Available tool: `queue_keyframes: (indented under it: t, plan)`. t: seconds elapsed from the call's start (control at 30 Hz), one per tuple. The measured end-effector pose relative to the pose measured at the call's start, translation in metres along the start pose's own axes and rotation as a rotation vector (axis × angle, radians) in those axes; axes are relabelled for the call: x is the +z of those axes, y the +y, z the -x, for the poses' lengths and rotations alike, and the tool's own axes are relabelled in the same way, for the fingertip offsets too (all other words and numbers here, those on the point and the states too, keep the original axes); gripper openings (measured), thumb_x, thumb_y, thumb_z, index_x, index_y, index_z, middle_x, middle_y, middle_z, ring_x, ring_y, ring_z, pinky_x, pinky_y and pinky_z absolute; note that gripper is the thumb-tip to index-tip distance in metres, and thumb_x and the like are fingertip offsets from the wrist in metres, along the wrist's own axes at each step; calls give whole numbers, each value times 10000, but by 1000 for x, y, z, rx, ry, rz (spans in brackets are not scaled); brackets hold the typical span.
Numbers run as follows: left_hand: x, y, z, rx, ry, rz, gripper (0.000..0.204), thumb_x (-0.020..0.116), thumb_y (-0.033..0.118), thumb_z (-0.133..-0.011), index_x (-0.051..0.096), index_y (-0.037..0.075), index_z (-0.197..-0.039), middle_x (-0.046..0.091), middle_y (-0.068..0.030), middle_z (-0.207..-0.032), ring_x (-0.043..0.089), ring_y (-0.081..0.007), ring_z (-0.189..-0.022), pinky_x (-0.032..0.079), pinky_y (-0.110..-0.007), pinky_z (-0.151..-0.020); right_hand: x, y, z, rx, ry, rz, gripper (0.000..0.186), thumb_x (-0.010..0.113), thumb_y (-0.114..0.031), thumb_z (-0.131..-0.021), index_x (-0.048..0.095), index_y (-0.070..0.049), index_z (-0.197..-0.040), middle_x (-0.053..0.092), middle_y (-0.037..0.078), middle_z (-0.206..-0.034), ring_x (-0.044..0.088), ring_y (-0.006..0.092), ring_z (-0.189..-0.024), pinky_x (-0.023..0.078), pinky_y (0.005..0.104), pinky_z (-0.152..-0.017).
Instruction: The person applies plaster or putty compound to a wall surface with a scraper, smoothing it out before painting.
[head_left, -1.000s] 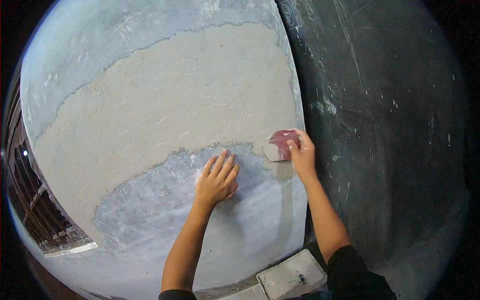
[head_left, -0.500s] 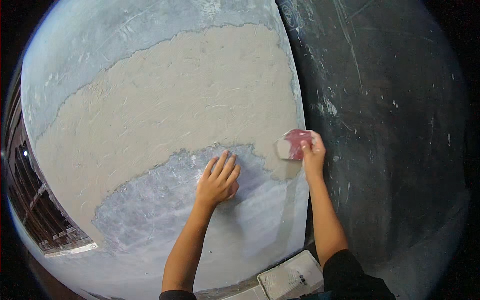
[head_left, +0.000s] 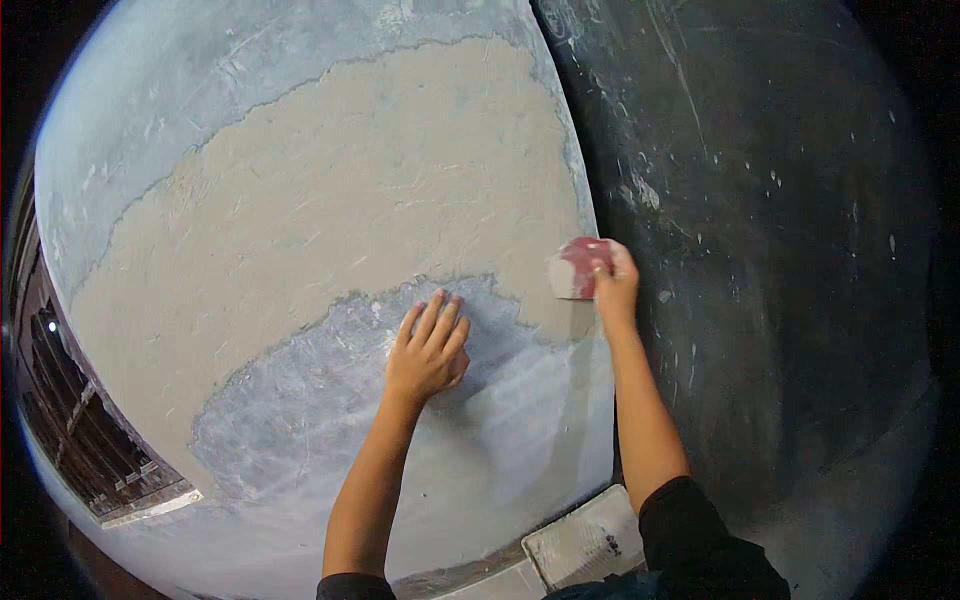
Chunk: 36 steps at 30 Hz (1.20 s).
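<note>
Scraper (head_left: pixel 580 268) has shifted right — blurred, but seemingly light, stiff, best held by its back edge, where right hand (head_left: pixel 617 286) pinches it; left hand (head_left: pixel 428 352) spread.

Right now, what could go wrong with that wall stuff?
The red scraper in the right hand is near the wall's edge, so it might leave a ridge. The left hand is just below the pale paste and could smudge it by sliding up.

Matt ridged coating (head_left: pixel 370 170), scratched dark surface (head_left: pixel 790 300)
</note>
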<state>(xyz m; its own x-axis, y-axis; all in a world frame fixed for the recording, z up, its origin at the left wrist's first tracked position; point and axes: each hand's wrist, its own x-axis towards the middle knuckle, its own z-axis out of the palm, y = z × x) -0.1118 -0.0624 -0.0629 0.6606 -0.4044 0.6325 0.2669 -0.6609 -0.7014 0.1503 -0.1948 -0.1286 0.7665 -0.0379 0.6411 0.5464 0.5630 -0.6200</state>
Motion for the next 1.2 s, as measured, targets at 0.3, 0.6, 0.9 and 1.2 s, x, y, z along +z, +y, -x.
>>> queue_keyframes:
  t: [0.3, 0.6, 0.9, 1.2]
  plan:
    - [-1, -4, 2, 2, -53, -23, 430, 629, 231, -674, 566, 126, -1085, 542, -74, -1298, 453, -259, -1279, 346, -439, -1047, 12, 7, 20, -13, -33, 130, 319, 585, 42, -808, 572, 3, -1125, 647, 85, -993, 611, 184, -911, 473, 300, -823]
    - [-3, -3, 5, -1, -49, -30, 375, 621, 225, -680, 594, 118, -1038, 554, -77, -1283, 470, -258, -1262, 355, -436, -1039, 17, -4, 29, 28, -126, 78, 277, 568, 41, -815, 578, 1, -1089, 636, 88, -991, 594, 182, -937, 460, 318, -849]
    - [-7, -2, 3, -6, -60, 17, 383, 576, 189, -673, 560, 96, -1044, 568, -93, -1253, 476, -278, -1252, 342, -450, -1039, 15, 3, 21, -59, -105, 127, 315, 562, 29, -825, 564, 5, -1139, 631, 85, -1004, 591, 184, -923, 465, 308, -833]
    - [-3, -2, 4, 3, -33, 9, 391, 580, 184, -666, 553, 90, -1045, 559, -96, -1261, 478, -281, -1246, 347, -458, -1033, -5, -2, 19, 60, -10, -101, 259, 541, 52, -832, 558, -1, -1084, 617, 60, -984, 574, 136, -908, 464, 287, -822]
